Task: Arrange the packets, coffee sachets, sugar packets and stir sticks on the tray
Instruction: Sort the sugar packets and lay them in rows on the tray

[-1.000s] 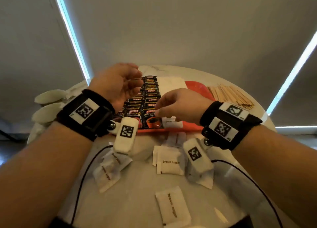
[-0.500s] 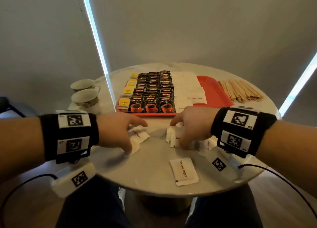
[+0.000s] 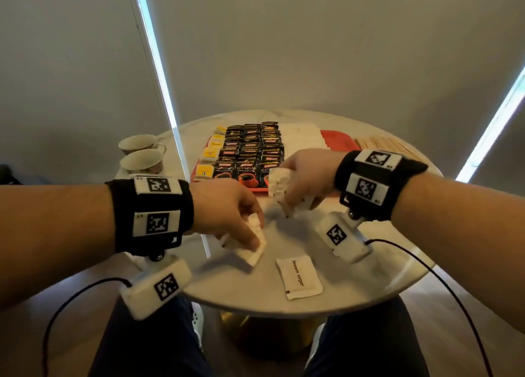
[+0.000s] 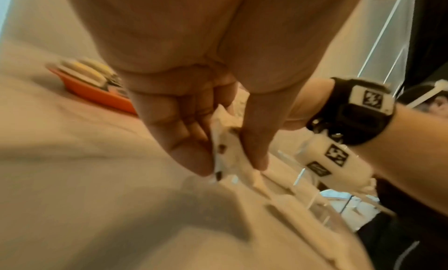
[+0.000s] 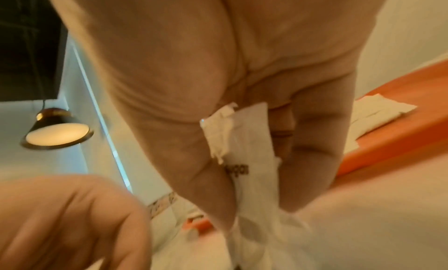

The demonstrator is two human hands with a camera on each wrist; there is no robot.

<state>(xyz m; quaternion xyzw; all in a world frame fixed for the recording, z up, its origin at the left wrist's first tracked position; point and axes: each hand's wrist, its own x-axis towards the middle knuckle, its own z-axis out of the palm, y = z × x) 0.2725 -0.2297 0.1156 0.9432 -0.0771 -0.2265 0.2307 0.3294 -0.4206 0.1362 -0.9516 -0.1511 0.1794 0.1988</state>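
My left hand [image 3: 250, 234] pinches a bunch of white brown sugar packets [image 3: 250, 251] low over the near table; the left wrist view shows the packets [image 4: 226, 149] held between thumb and fingers. My right hand [image 3: 292, 195] grips another bunch of sugar packets [image 3: 279, 185] just in front of the red tray [image 3: 338, 139], and the right wrist view shows that bunch [image 5: 244, 159] clamped in the fingers. The tray carries rows of black coffee sachets [image 3: 252, 152], yellow packets [image 3: 210, 155] and white sugar packets [image 3: 301, 135]. One brown sugar packet [image 3: 299, 276] lies loose near the table's front edge.
Two cups [image 3: 142, 155] stand on the round table [image 3: 369, 277] left of the tray. Wooden stir sticks [image 3: 377, 142] lie on the table right of the tray, partly hidden by my right wrist. The table's front edge is close to the loose packet.
Both hands came back from the tray to the near table, gathered loose sugar packets and now lift them. Only one loose packet is left lying on the table.
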